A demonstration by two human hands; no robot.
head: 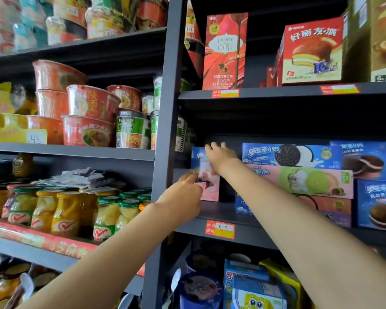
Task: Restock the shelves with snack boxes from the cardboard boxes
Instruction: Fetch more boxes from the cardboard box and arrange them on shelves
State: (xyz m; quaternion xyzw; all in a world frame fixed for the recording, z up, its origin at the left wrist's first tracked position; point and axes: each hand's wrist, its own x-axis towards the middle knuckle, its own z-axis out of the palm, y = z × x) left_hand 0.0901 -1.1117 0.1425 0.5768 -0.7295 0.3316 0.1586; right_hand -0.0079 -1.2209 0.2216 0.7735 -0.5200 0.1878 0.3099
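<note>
Both forearms reach up from the bottom of the view to the middle shelf (212,214). The left hand (183,195) holds the lower left of an upright pink-and-blue box (206,186), fingers curled on its front edge. The right hand (220,156) lies over the box's top, fingers bent over and behind it; how tightly they grip I cannot tell. The box stands at the shelf's left end, beside the post (165,134), apart from the stack (296,175) of flat cookie boxes to its right.

This looks like the placing step: the box is being set in position. Next, I judge, it needs pushing back and squaring up, then both hands let go without tipping it.

No cardboard box is in view. The shelf above holds a tall red box (224,52) and pie boxes (311,52). Left-hand shelves carry noodle bowls (87,112) and fruit jars (65,212).
</note>
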